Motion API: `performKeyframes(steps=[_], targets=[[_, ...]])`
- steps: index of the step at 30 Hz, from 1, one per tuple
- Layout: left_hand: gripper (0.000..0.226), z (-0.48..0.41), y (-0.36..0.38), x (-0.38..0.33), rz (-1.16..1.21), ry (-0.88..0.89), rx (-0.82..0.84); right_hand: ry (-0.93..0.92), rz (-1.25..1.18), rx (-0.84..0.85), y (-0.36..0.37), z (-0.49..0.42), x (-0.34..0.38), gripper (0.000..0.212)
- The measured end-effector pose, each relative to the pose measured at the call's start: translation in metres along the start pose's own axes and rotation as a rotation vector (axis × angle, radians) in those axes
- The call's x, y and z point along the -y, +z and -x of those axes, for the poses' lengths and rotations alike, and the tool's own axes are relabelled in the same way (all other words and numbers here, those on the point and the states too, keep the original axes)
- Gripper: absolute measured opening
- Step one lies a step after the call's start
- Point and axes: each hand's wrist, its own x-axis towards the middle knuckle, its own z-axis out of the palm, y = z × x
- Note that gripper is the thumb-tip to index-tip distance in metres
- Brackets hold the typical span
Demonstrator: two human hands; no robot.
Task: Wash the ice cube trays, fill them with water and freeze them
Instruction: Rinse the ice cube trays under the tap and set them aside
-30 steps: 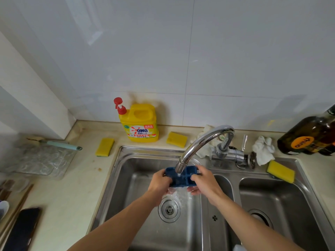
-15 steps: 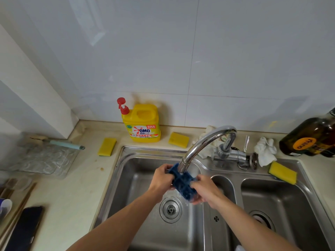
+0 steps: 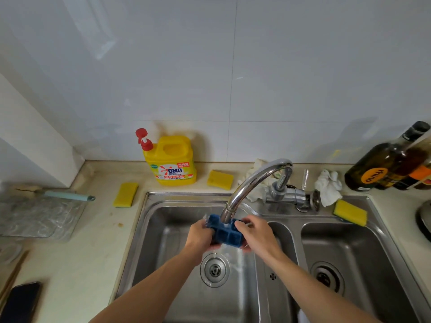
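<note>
Head view over a stainless-steel double sink (image 3: 149,229): a person holds one blue ice cube tray (image 3: 225,234) directly beneath the spout of the single chrome faucet (image 3: 254,180), above the left of the two basins. The left hand (image 3: 200,236) grips the tray's left end with fingers curled round it. The right hand (image 3: 259,236) clasps the right end with fingers hooked over the far edge. The tray's open compartments face the camera. Running water (image 3: 229,256) spills off the tray toward the left drain (image 3: 215,269), and a second drain (image 3: 326,277) sits in the right basin. Three yellow sponges are in view: the first sponge (image 3: 126,194) on the countertop (image 3: 93,241) left of the sink, the second sponge (image 3: 220,179) near the wall just right of the detergent jug (image 3: 171,163), and the third sponge (image 3: 349,212) on the sink's rim at right. The one yellow OMO jug, with a red pump, stands against the tiled wall. Two crumpled white cloths lie behind the faucet, the left cloth (image 3: 256,178) and the right cloth (image 3: 328,186). At least two dark bottles (image 3: 382,164) lean at far right. On the left counter rest one clear plastic tray (image 3: 39,217), one teal-handled brush (image 3: 67,196) at its far edge, and one black phone (image 3: 21,301) in the lower corner.
</note>
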Motion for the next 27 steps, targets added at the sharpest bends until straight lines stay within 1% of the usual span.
performKeyframes(steps=[2,4,7,10,13,16,19,21,23,25,27], targets=[[0.028,-0.003,0.004,-0.003,0.000,0.014,-0.005,-0.008,0.000,-0.015,-0.002,0.002,-0.003,0.014],[0.026,-0.004,0.008,-0.006,0.013,0.027,0.025,0.027,-0.044,-0.028,-0.006,0.003,-0.008,0.018],[0.017,-0.002,0.013,-0.011,0.019,0.052,0.097,0.148,-0.195,-0.059,-0.012,0.004,-0.019,0.024],[0.011,0.006,0.016,-0.014,-0.030,0.103,0.175,0.252,-0.313,-0.092,-0.012,0.007,-0.029,0.027],[0.018,0.015,0.015,-0.013,-0.067,0.138,0.226,0.317,-0.388,-0.098,-0.007,0.009,-0.031,0.030],[0.027,0.020,0.006,-0.012,-0.084,0.147,0.214,0.303,-0.398,-0.086,0.001,0.014,-0.027,0.027],[0.036,0.019,-0.005,-0.009,-0.054,0.087,0.102,0.224,-0.363,-0.055,0.008,0.018,-0.018,0.024],[0.034,0.017,-0.009,-0.006,-0.009,0.021,0.041,0.167,-0.355,-0.017,0.012,0.021,-0.011,0.025],[0.032,0.015,-0.012,-0.003,0.033,-0.013,0.020,0.116,-0.341,0.004,0.014,0.025,-0.006,0.024],[0.032,0.015,-0.011,-0.003,0.036,0.003,0.026,0.100,-0.339,-0.021,0.013,0.028,-0.006,0.023],[0.028,0.019,-0.007,-0.004,0.006,0.052,0.062,0.141,-0.361,-0.053,0.009,0.031,-0.012,0.026]])
